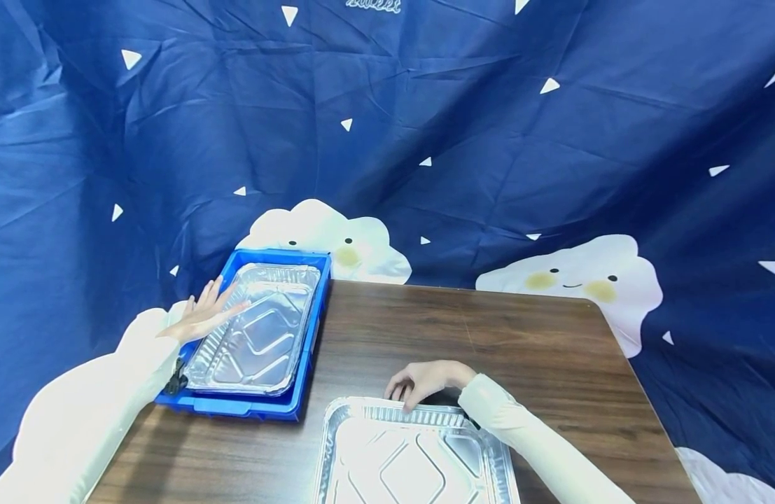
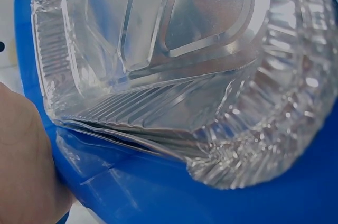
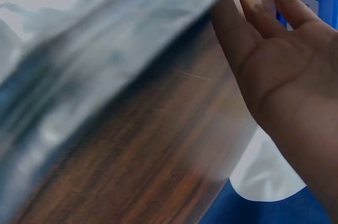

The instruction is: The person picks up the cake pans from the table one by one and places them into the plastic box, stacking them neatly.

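Observation:
A rectangular aluminium foil tray (image 1: pixel 261 343) lies inside a blue plastic bin (image 1: pixel 251 407) at the left; in the left wrist view layered rims show under its edge. My left hand (image 1: pixel 204 311), fingers straight and spread, is at the left edge of this tray, over the bin's wall. A second foil tray (image 1: pixel 412 462) is at the front of the table, cut off by the lower frame edge. Its far rim is pinched by my right hand (image 1: pixel 428 381), thumb inside and fingers behind. The right wrist view shows this tray's rim (image 3: pixel 121 60) tilted above the tabletop.
The brown wooden table (image 1: pixel 488 336) has its right edge beyond my right arm. Behind and beside it hangs a dark blue curtain (image 1: pixel 387 154) with white triangles and smiling clouds. A dark wrist strap (image 1: pixel 176 378) sits at my left cuff, close to the bin's corner.

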